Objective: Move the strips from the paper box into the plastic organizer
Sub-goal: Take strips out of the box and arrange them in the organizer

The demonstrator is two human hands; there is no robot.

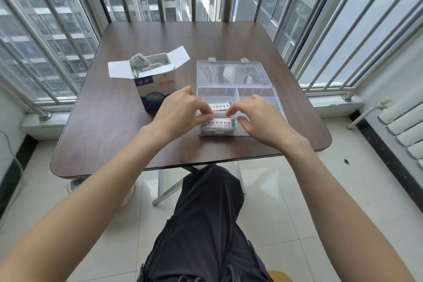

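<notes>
While both hands hover over organizer (256,98), left hand (180,112) & right hand (258,119) fingers curl to pinch a strip (220,106) by its ends above the near-left cell's stack (217,124). Step: placing. Next: lower flat, release, back to box (155,84) left of organizer, still full.

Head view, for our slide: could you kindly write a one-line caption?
Both hands, left and right, arrange bandage strips in the clear plastic organizer beside the open paper box.
</notes>
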